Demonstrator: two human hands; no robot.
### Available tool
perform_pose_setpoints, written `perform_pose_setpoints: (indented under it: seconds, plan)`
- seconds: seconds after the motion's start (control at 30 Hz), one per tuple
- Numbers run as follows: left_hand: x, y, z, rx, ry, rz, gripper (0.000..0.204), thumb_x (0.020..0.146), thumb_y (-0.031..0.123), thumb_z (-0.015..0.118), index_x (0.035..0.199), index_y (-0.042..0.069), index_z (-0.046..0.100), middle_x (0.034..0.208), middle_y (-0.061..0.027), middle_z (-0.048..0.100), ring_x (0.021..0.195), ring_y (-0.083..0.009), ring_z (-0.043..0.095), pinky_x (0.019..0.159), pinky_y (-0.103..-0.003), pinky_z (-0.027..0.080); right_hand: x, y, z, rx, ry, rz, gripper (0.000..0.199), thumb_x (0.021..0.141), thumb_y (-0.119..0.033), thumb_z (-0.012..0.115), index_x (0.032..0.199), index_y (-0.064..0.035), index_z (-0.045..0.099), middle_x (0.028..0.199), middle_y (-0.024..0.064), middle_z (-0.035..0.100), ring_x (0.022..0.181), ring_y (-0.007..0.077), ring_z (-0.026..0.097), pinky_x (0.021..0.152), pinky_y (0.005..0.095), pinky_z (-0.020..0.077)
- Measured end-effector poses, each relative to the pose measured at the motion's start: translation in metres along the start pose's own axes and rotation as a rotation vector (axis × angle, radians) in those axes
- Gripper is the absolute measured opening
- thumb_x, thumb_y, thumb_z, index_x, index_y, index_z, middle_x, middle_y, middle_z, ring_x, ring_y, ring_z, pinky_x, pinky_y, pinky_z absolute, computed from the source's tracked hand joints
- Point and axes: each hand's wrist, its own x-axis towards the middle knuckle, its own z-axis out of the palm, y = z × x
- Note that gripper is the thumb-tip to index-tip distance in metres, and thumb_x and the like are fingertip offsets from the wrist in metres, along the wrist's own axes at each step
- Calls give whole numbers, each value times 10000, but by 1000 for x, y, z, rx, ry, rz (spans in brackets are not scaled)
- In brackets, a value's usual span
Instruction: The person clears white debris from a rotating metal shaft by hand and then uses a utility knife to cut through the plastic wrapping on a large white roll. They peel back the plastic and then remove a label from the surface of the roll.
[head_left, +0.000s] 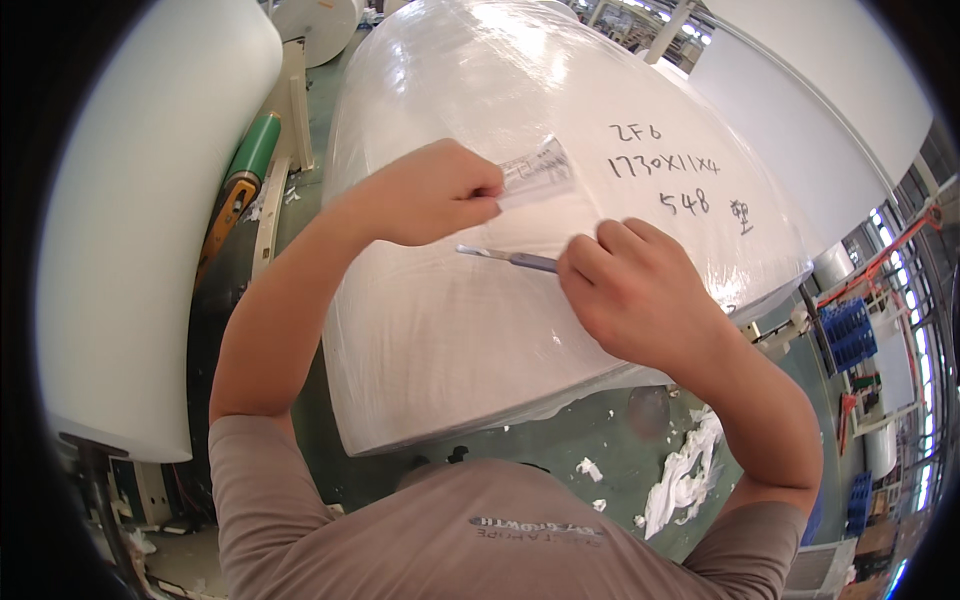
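Note:
A large white roll wrapped in clear plastic film lies in front of me. Over its upper middle, my left hand is closed, pinching the edge of a printed label that looks glossy, like film. My right hand grips a slim craft knife by its grey handle. The metal blade points left, just below my left hand, above the wrapped surface. Whether the blade touches the film I cannot tell. Handwritten black marks sit on the roll to the right of the label.
To the left stands another big white roll, beside a green roller on a machine frame. White scraps litter the green floor below the wrapped roll. Further right are blue crates, and a large white roll rises behind.

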Motion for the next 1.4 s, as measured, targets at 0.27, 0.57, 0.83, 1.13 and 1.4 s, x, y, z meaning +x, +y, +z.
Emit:
perform_pose_setpoints:
  seconds: [0.27, 0.57, 0.83, 1.13, 1.4]
  plan:
    - [-8, -5, -8, -64, 43, -65, 221, 874, 147, 602, 757, -35, 557, 591, -102, 467, 547, -161, 399, 532, -330, 365, 28, 5, 26, -66, 120, -32, 111, 618, -117, 657, 532, -79, 598, 687, 30, 522, 683, 197, 541, 583, 313, 431]
    - [-9, -18, -18, -147, 147, -148, 208, 876, 105, 576, 707, 2, 511, 629, 43, 402, 625, -47, 354, 547, -262, 290, 53, 19, 39, -37, 34, -71, 91, 692, -121, 655, 619, -67, 646, 731, 37, 564, 748, 198, 578, 677, 317, 475]
    - [-1, -39, -35, -291, 222, -197, 185, 881, 123, 564, 703, 74, 558, 618, 87, 379, 569, -16, 344, 518, -226, 272, 77, 31, 39, 5, -114, 10, 108, 743, -63, 648, 641, -79, 679, 777, 65, 616, 789, 236, 629, 695, 355, 515]
    - [8, -46, -46, -269, 302, -192, 207, 839, 145, 572, 689, 10, 525, 626, 18, 424, 621, -86, 394, 574, -291, 344, 83, 23, 27, 129, -201, 167, 106, 764, -22, 623, 737, -58, 719, 805, 110, 659, 764, 289, 672, 649, 388, 547]
    - [23, -68, -57, -231, 341, -209, 210, 844, 162, 561, 676, 37, 536, 622, 51, 416, 602, -65, 372, 561, -269, 324, 92, 38, 37, 195, -333, 245, 130, 778, -19, 613, 802, -47, 737, 839, 159, 703, 802, 322, 704, 669, 420, 566]
